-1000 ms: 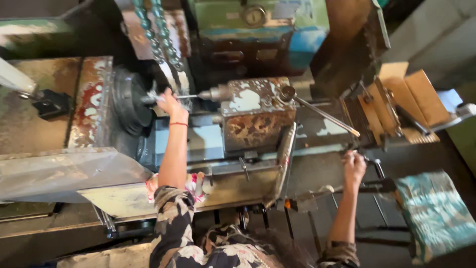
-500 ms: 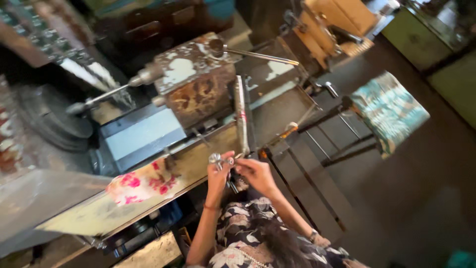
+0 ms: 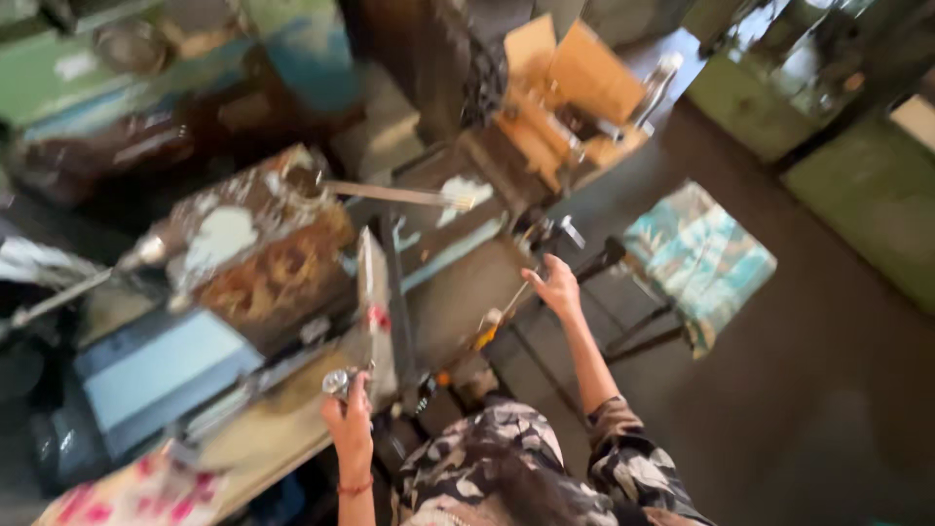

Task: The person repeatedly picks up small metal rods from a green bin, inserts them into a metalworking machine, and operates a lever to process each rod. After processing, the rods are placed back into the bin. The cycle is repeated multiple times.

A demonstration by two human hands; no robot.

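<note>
Left hand (image 3: 349, 417): raised at the front edge of the lathe (image 3: 255, 255), fingers curled round a small shiny metal part (image 3: 338, 381); the part sits at the fingertips, just in front of the flat grey guard plate (image 3: 373, 310) that stands upright on the machine. A red band circles the wrist.

Right hand (image 3: 558, 285): stretched out to the right, fingers partly closed about the upper end of a thin lever (image 3: 502, 310) with an orange grip lower down; blur hides how firm the hold is.

Lathe: worn body, mottled white and rust-brown, with a pale blue panel (image 3: 161, 373) on its lower left and a long thin rod (image 3: 394, 194) lying across the top toward the right.

Cloth (image 3: 131, 495): pink-flowered, lying on the lathe's near ledge at lower left, well apart from both hands.

Stool (image 3: 696, 260): covered in teal patterned fabric, standing on the dark floor just right of the right hand.

Cardboard box (image 3: 570, 86): open, brown, at the far end beyond the lathe.

Sleeves (image 3: 545, 472): camouflage print, at the bottom of the view.
</note>
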